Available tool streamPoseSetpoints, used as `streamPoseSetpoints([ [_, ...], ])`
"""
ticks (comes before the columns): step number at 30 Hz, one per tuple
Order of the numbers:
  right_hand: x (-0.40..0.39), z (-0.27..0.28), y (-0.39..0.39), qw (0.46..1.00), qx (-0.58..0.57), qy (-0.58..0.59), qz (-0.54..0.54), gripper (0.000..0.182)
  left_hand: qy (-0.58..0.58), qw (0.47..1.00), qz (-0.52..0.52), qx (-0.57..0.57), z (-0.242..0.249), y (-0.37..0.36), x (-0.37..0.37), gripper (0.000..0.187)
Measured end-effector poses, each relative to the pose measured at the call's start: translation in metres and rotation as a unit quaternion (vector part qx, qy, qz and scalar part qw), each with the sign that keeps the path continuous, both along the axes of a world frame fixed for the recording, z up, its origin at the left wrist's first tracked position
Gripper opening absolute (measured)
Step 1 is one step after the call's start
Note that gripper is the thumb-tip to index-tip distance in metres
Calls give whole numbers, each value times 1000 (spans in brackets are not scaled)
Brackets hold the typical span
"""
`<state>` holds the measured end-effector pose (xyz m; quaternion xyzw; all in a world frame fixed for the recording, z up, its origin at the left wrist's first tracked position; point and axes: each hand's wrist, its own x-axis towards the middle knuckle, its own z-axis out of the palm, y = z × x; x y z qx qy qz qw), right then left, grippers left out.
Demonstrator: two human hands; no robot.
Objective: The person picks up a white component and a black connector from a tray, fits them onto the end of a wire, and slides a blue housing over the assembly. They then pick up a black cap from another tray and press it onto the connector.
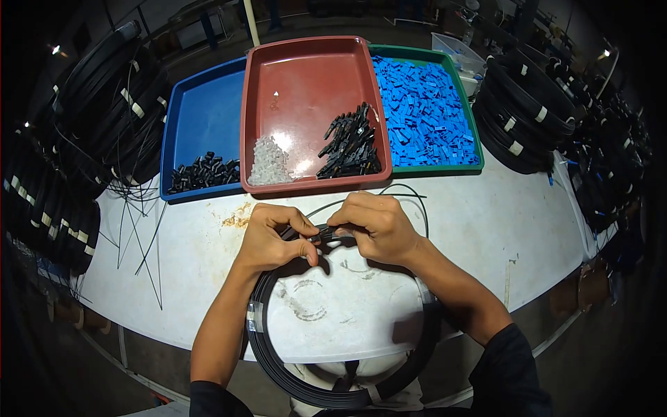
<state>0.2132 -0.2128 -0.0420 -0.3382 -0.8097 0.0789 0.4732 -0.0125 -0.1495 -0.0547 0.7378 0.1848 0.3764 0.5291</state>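
While both hands met over white table (187, 292), small black part (316, 238) sat between them, at far side of black cable coil (260, 340). Right hand (379, 226) pinched part's right end, fingertips nearly closed. Left hand (273, 236) curled around left end, thumb bent; firm grip unclear. Coil overhung table's near edge. Beyond stood 3 trays: blue tray (208, 118), red tray (306, 83), green tray (434, 169).

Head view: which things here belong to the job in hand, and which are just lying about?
Job in hand:
- dark piece between left hand and right hand
- cable coil below them
- probably the small parts in the blue tray, red tray and green tray

Apparently lying about:
- left coil stack
- right coil stack
- clear bin
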Motion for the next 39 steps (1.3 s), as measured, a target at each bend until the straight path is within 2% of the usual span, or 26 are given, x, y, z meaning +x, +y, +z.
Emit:
streamPoseSetpoints([
  [8, 0, 2, -1, 1000, -18, 2, 5, 19, 15, 999, -5, 33, -2, 3, -1, 29],
  [11, -2, 3, 0, 1000, -18, 12, 5, 18, -9, 1000, -9, -15, 0, 2, -1, 28],
  [13, -1, 2, 0, 1000, -20, -3, 6, 18, -4, 999, -17, 29, -1, 2, -1, 27],
  [20, -1, 2, 0, 1000, -24, 11, 9, 18, 3, 999, 6, 36, -1, 1, -1, 25],
  [26, 3, 4, -3, 993, -119, 17, 19, 14, 11, 999, 16, 32, -1, -1, -2, 25],
  [29, 0, 1, -2, 991, -126, 12, 50, 22, 34, 994, 76, 77, -3, 2, -7, 34],
  [32, 0, 1, 1, 992, -115, 4, 54, 19, -3, 987, 124, 99, -5, 3, -6, 57],
  [33, 0, -1, 2, 992, -114, 4, 48, 19, 12, 984, 151, 98, -1, 0, -6, 70],
  [34, 1, -4, 3, 991, -118, -13, 56, 18, 15, 979, 164, 118, 0, 2, -8, 73],
  [36, 1, -9, 4, 990, -122, -29, 65, 15, 8, 970, 181, 164, 1, 8, -14, 72],
  [39, 2, -12, 3, 989, -131, -2, 70, 15, 32, 967, 200, 155, 15, 8, -16, 60],
])
